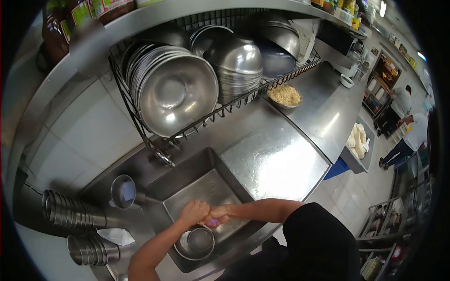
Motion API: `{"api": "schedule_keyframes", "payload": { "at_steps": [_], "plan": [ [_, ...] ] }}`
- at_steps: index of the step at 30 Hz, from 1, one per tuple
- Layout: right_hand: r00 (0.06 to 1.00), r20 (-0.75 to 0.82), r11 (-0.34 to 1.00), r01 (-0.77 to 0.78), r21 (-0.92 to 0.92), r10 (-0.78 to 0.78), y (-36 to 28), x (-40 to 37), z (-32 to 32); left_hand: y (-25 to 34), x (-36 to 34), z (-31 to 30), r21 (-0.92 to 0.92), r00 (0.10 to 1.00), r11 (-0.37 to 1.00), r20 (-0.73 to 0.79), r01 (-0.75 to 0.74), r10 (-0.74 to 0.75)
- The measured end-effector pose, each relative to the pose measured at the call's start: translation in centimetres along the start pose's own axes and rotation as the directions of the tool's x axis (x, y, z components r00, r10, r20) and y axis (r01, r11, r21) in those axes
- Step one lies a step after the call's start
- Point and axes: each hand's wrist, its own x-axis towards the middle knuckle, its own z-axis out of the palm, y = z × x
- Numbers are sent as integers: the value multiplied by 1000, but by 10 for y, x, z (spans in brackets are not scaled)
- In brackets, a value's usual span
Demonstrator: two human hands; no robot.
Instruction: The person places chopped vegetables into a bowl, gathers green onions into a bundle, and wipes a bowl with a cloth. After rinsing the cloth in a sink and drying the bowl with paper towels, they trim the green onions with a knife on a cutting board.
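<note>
We see the room through a strongly curved lens: the shelf (140, 20) bows and the corners fall to black. White glare washes over the counter (274, 164), and smaller highlights dot the bowls (178, 91). Ceiling lights (383, 8) shine at upper right. We find the sink (187, 173) dimmer.

Kitchen: white tiled wall (77, 126) at nine o'clock, steel shelf (154, 14) arching from ten to one, lit ceiling lamp (383, 8) and steel counter (328, 96) toward two, pale tiled floor (330, 199) at four.
</note>
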Motion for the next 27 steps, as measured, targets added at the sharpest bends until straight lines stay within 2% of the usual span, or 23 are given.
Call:
{"api": "schedule_keyframes", "payload": {
  "at_steps": [1, 2, 3, 4, 5, 6, 8, 10, 12, 13, 15, 16, 18, 19, 21, 22, 24, 25, 27],
  "plan": [
    [988, -153, 989, -53, -140, 31, 7, 5, -3, 4, 1, 8, -41, 986, 992, 121, 117, -112],
    [964, -254, 908, -31, -418, -84, 1, 5, -2, 9, 1, 15, -63, 942, 967, 251, 247, -224],
    [916, -349, 751, -88, -655, -197, -7, 3, 3, 13, -1, 28, -171, 933, 929, 210, 328, -291],
    [898, -273, 543, -47, -838, -344, -7, 9, -2, 16, -6, 44, -265, 907, 869, 183, 418, -380],
    [856, -190, 289, -50, -956, -481, -6, 16, -8, 18, -10, 60, -201, 845, 832, 279, 517, -457],
    [853, -83, 146, -8, -989, -516, -1, 30, -27, 18, -7, 70, -141, 779, 795, 358, 590, -515],
    [855, -385, 177, -343, -922, -347, -30, 17, -5, 21, 1, 55, -191, 622, 619, 480, 762, -618],
    [763, -566, 196, -531, -825, -312, -43, 10, 8, 25, -5, 61, -269, 599, 537, 419, 800, -682],
    [820, -463, -7, -494, -870, -335, -53, 11, 6, 23, -4, 56, -332, 491, 363, 536, 871, -687],
    [844, -420, -82, -470, -879, -333, -54, 14, 1, 21, -3, 54, -335, 484, 351, 554, 875, -677],
    [896, -303, -235, -388, -891, -326, -59, 21, -6, 23, -5, 53, -375, 307, 67, 631, 925, -712],
    [920, -230, -312, -330, -891, -318, -65, 20, -3, 31, -9, 56, -373, 308, 61, 652, 926, -692],
    [945, -26, -453, -181, -873, -326, -77, 15, 2, 41, -11, 64, -544, 231, -201, 623, 815, -748],
    [947, 42, -495, -128, -859, -318, -81, 14, 8, 47, -13, 60, -532, 232, -213, 647, 819, -726],
    [944, 165, -603, -45, -797, -288, -101, 13, 11, 42, -4, 31, -567, 166, -583, 785, 582, -597],
    [940, 214, -651, -12, -759, -267, -108, 14, 14, 38, -3, 16, -549, 171, -591, 801, 592, -573],
    [919, 265, -664, 5, -748, -291, -129, 10, 25, 22, 3, -16, -355, 204, -895, 929, 269, -307],
    [908, 278, -672, -6, -741, -314, -143, 5, 32, 17, 6, -28, -338, 206, -899, 935, 277, -288],
    [872, 335, -699, -11, -715, -356, -165, -1, 43, 8, 10, -50, -184, 302, -983, 938, 17, -171]
  ]
}}
